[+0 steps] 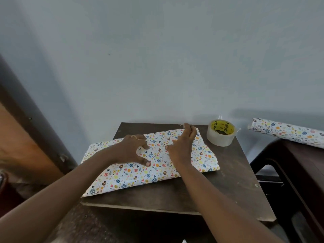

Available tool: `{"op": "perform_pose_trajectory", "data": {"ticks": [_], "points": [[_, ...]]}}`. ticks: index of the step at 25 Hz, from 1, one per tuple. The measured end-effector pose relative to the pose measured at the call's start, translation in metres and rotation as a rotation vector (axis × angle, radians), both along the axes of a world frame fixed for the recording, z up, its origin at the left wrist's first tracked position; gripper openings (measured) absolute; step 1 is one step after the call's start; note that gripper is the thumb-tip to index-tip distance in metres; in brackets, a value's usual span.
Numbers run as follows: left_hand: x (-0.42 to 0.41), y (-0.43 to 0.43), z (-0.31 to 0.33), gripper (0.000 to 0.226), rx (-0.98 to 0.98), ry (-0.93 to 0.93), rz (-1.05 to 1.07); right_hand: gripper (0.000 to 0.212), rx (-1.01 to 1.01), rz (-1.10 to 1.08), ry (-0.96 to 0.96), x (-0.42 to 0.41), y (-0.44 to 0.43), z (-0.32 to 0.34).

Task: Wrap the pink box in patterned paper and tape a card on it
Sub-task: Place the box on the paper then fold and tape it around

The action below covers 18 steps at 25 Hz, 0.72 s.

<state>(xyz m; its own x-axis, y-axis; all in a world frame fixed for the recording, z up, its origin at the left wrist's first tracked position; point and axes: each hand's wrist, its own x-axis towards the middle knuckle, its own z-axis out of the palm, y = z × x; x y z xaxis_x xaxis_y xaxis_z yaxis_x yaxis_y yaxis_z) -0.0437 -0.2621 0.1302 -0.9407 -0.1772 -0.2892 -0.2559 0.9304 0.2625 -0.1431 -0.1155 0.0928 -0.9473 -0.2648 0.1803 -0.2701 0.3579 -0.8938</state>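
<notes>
Head view shows the patterned paper (126, 174), white with small coloured eggs, hearts and leaves, folded over a flat, oblong bulk so that whatever is inside is fully hidden. It lies slantwise across a dark wooden surface (228, 172), with its left end reaching over that surface's left edge and its right end short of the right edge.

Both hands rest on top of the paper near its middle. The left hand (131, 149), which wears a ring (134, 136), is spread and pressing down, its fingers (145, 146) slightly bent and its thumb stretched toward the near side; it grips nothing. The right hand (182, 146) lies just beside it, palm down, with straight fingers reaching to the far long edge of the paper. Whether the tips hook over that edge cannot be told.

A roll of clear tape (220, 133) with a yellow printed core stands on the far right corner of the surface, near the paper but apart from it. Well to the right, a roll of the same paper (287, 132) lies on a second dark table (306, 163). A pale wall (157, 58) rises behind, and brown woodwork (21, 146) stands on the left.
</notes>
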Motion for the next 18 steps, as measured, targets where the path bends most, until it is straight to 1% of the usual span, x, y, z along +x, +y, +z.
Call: {"op": "perform_pose_trajectory", "data": {"ticks": [2, 3, 4, 5, 8, 10, 11, 12, 15, 17, 18], "points": [[0.002, 0.005, -0.001, 0.055, 0.009, 0.043, -0.006, 0.087, -0.095, 0.023, -0.021, -0.005, 0.001, -0.005], [0.002, 0.006, 0.0, 0.048, 0.022, 0.034, 0.004, 0.087, -0.132, 0.031, -0.029, -0.007, 0.001, -0.007], [0.0, 0.006, 0.0, 0.045, 0.03, 0.005, 0.02, 0.087, -0.148, 0.034, -0.028, -0.01, 0.001, -0.008], [0.0, 0.006, 0.003, 0.047, 0.013, -0.023, 0.04, 0.087, -0.152, 0.04, -0.02, -0.01, 0.0, -0.008], [-0.004, 0.012, 0.009, 0.068, -0.132, -0.113, 0.101, 0.081, -0.165, 0.025, -0.018, -0.009, -0.004, -0.007], [-0.009, 0.019, 0.015, 0.078, -0.091, -0.151, 0.136, 0.078, -0.193, 0.025, -0.038, -0.009, -0.004, -0.006], [-0.012, 0.02, 0.02, 0.08, -0.069, -0.158, 0.144, 0.078, -0.204, 0.034, -0.057, -0.01, -0.003, -0.005], [-0.015, 0.02, 0.024, 0.077, -0.057, -0.163, 0.142, 0.078, -0.212, 0.046, -0.077, -0.01, -0.002, -0.005], [-0.021, 0.017, 0.034, 0.059, -0.039, -0.171, 0.087, 0.077, -0.214, 0.079, -0.091, -0.008, -0.001, -0.003], [-0.019, 0.013, 0.031, 0.046, -0.024, -0.155, 0.086, 0.066, -0.207, 0.101, -0.092, -0.006, 0.001, -0.001], [-0.018, 0.01, 0.027, 0.039, -0.003, -0.13, 0.087, 0.055, -0.213, 0.113, -0.097, -0.006, 0.002, 0.0]]}}
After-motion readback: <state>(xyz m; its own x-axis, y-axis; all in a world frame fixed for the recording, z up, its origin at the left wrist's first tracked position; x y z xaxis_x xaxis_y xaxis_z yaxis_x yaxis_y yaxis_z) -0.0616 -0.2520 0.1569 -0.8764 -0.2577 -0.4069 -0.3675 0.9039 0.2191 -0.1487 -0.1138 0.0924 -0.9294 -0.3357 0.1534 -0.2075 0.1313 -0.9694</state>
